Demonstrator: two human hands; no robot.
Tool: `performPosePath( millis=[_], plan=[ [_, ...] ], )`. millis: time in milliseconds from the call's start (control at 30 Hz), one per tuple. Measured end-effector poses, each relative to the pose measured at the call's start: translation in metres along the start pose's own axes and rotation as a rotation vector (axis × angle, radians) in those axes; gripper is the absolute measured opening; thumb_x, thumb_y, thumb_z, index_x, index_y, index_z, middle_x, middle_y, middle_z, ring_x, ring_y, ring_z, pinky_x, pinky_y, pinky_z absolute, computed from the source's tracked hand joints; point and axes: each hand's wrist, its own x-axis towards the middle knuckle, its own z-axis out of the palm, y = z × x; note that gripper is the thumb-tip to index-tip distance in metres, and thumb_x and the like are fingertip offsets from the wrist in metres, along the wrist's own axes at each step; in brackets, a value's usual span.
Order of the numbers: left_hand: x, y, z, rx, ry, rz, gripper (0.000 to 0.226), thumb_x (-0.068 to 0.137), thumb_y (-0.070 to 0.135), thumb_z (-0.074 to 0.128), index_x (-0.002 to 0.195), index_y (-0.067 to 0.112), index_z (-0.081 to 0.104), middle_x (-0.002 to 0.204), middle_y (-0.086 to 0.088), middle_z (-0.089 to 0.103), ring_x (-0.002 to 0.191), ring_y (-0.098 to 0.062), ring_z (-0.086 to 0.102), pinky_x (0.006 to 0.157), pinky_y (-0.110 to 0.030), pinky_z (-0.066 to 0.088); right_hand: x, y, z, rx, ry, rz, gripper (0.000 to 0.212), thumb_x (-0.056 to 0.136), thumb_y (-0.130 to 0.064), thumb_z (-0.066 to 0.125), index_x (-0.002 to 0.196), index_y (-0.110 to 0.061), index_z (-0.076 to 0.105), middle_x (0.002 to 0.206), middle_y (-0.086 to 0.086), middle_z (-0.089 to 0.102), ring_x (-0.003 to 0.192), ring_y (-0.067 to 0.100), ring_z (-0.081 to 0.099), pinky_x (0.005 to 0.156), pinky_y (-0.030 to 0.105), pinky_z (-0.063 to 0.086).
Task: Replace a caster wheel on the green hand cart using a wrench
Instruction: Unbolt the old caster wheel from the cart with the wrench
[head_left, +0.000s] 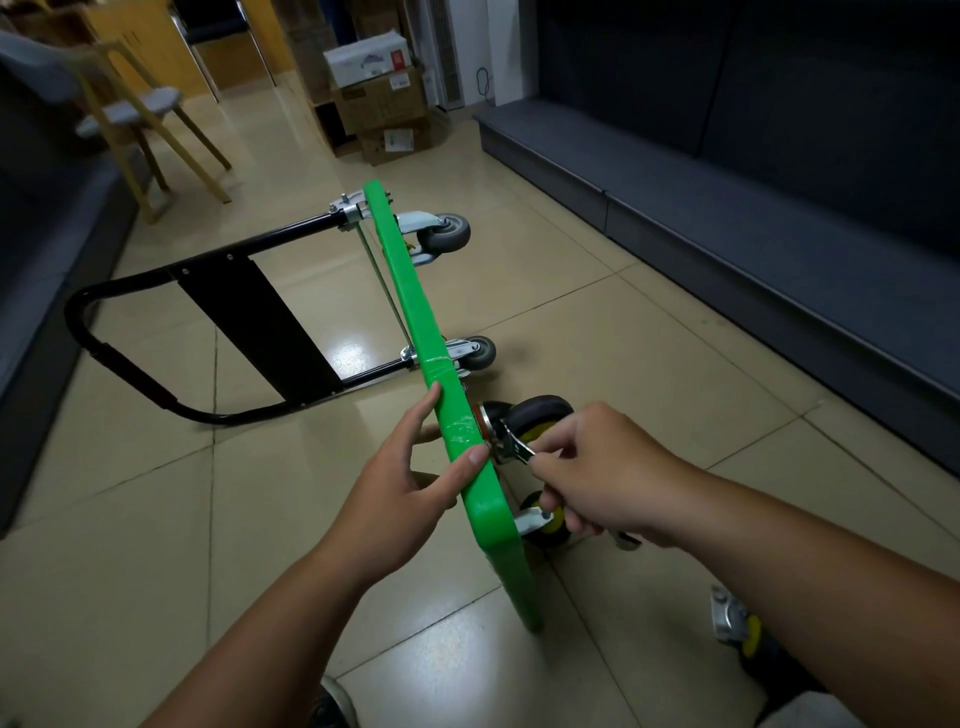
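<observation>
With the green hand cart (415, 312) standing on edge on the tiled floor (649, 338), the left hand (410, 483) pinching its rim should brace hard while the right hand (602, 473), fingers curled round the adjustable wrench (514, 448), seats it squarely at the black-and-yellow caster (540, 415) mount before turning.

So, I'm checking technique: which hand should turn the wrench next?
Right. The right hand grips the wrench at the caster wheel; the left hand holds the green cart steady.

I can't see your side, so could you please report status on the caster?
Left hand grips green cart edge. Right hand holds wrench at caster mount. Loose caster on floor, nothing blocking.
</observation>
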Motion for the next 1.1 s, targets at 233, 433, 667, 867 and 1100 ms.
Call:
performPosePath(
  millis=[233,433,667,867,1100],
  plan=[
    [0.002,-0.001,0.001,-0.018,0.017,0.009,0.094,0.074,0.062,0.07,0.157,0.051,0.027,0.143,0.005,0.052,0.089,-0.015,0.078,0.08,-0.038,0.065,0.0,-0.009,0.003,0.12,-0.147,0.094,0.027,0.104,-0.015,0.044,0.101,-0.003,0.068,0.075,0.017,0.068,0.042,0.017,0.056,0.041,0.022,0.043],
    [0.0,-0.003,0.001,0.01,0.015,0.009,0.098,0.071,0.069,0.067,0.157,0.053,0.024,0.142,0.009,0.051,0.089,-0.011,0.077,0.08,-0.038,0.065,-0.003,-0.002,0.007,0.261,-0.277,0.048,0.022,0.105,-0.013,0.049,0.105,0.001,0.067,0.074,0.015,0.061,0.05,0.024,0.064,0.046,0.026,0.052],
    [-0.001,0.0,-0.001,0.004,0.007,-0.001,0.1,0.069,0.068,0.067,0.157,0.051,0.024,0.141,0.009,0.05,0.087,-0.013,0.078,0.079,-0.04,0.065,0.005,0.042,0.017,0.04,-0.205,-0.166,0.026,0.105,-0.016,0.051,0.125,-0.021,0.068,0.073,0.002,0.064,0.056,0.021,0.066,0.051,0.032,0.054],
    [-0.001,0.001,0.0,-0.016,-0.006,-0.009,0.099,0.069,0.067,0.069,0.156,0.052,0.024,0.132,0.025,0.05,0.087,-0.014,0.078,0.077,-0.034,0.064,0.019,0.061,0.042,-0.133,0.01,-0.346,0.041,0.103,-0.015,0.054,0.136,-0.037,0.06,0.118,-0.014,0.071,0.109,0.006,0.066,0.097,0.034,0.055],
    [0.002,0.001,-0.002,-0.005,-0.021,-0.02,0.098,0.072,0.064,0.07,0.157,0.052,0.024,0.133,0.019,0.051,0.088,-0.016,0.078,0.083,-0.046,0.064,-0.004,0.08,0.012,-0.368,-0.028,0.015,0.015,0.097,-0.015,0.053,0.089,-0.014,0.066,0.072,0.006,0.07,0.059,0.023,0.071,0.053,0.032,0.054]
  ],
)
